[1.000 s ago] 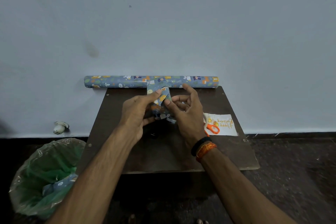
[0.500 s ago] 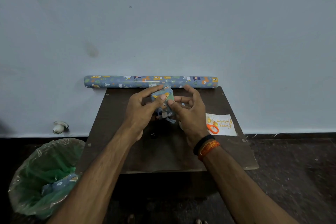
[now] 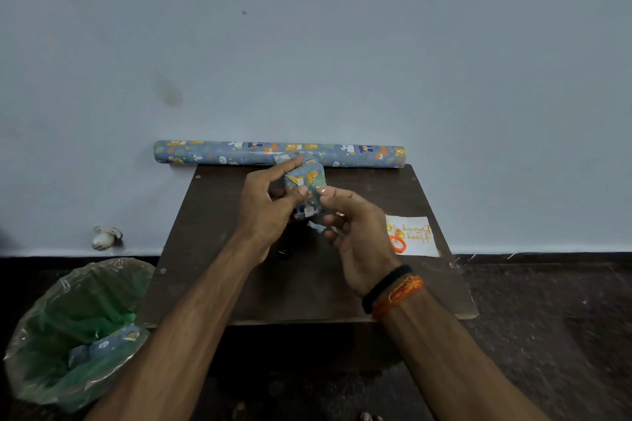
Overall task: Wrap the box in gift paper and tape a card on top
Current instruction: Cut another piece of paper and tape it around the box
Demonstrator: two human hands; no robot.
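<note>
Dark brown desk (image 3: 260, 297): gift-paper roll (image 3: 239, 154) beyond the hands, card (image 3: 419, 236) with orange scissors (image 3: 398, 244) right of them.

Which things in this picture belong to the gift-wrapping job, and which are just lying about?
Belong to the job:
- box in gift paper, held in both hands: left hand, right hand
- paper roll
- card
- orange scissors on the card

Lying about:
- lined bin with paper scraps
- white object by the wall
</note>
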